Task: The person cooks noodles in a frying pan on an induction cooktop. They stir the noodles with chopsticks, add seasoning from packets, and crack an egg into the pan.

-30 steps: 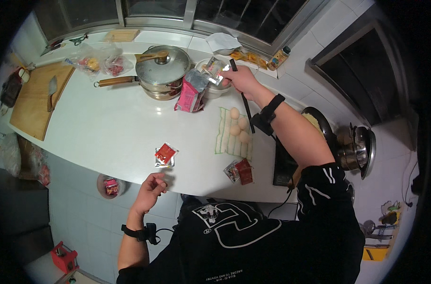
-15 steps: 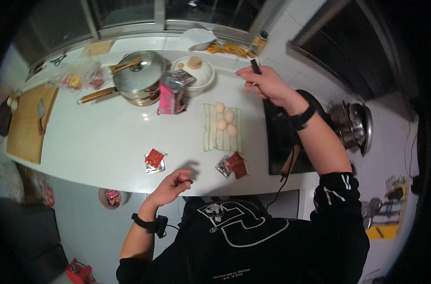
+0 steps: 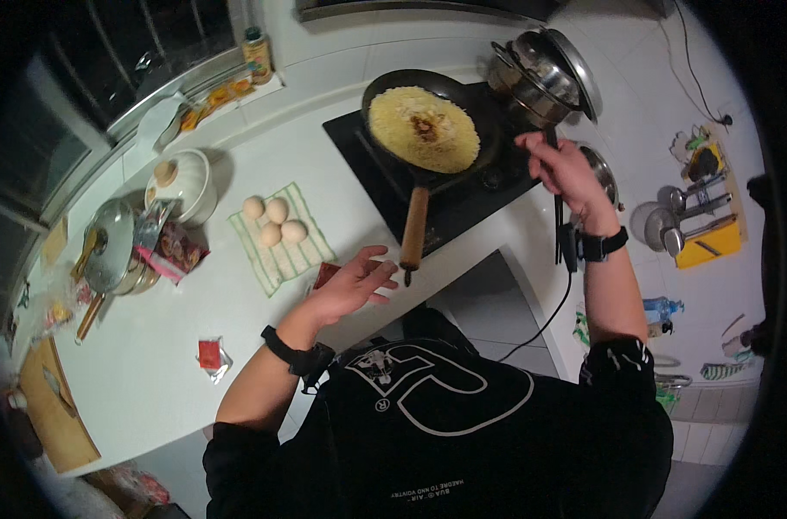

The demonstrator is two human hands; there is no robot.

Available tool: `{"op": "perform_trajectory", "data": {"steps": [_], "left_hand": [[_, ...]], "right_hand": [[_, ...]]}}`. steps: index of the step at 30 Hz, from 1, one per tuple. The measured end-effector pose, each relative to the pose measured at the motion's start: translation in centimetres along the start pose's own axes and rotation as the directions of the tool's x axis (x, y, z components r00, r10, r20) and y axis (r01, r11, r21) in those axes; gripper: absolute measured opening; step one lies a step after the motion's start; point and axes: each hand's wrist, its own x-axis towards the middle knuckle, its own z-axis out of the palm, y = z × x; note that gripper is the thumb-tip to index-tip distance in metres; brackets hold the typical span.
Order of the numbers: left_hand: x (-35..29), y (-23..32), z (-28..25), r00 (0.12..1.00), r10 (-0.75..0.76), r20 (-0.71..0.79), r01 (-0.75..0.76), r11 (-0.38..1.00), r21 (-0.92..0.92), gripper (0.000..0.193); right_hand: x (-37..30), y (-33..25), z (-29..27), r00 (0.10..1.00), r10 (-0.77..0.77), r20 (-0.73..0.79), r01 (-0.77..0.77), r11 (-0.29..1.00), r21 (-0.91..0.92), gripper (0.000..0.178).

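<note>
I've turned: pan (image 3: 489,130) within reach.
Left hand (image 3: 348,288) spread, empty, at handle's (image 3: 415,227) eight o'clock; right hand (image 3: 575,176), pan's four, grips chopsticks (image 3: 558,232).

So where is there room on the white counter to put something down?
The white counter has bare room between the pink bag, striped cloth and red-and-silver packet, and a strip between that cloth and the black cooktop. It's crowded where the steel pot, white lidded pot and bag bunch together, and by the pan handle, beside the left hand.
</note>
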Motion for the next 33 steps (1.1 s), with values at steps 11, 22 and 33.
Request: {"op": "perform_trajectory", "data": {"steps": [11,22,33], "left_hand": [[9.4,1.1,8.6,0.966,-0.240,0.095,0.254,0.944,-0.209,0.038],[17.3,0.3,14.9,0.967,0.114,0.227,-0.160,0.968,0.194,0.049],[10.4,4.5,0.7,0.962,0.227,-0.153,-0.104,0.818,0.565,0.021]], "right_hand": [[2.5,13.7,-5.7,0.969,0.230,0.094,-0.239,0.966,0.100,0.029],[4.6,16.9,-1.9,0.847,0.087,0.524,-0.019,0.991,-0.135,0.043],[4.2,17.1,-0.3,0.912,0.236,0.336,-0.127,0.940,-0.316,0.062]]}}
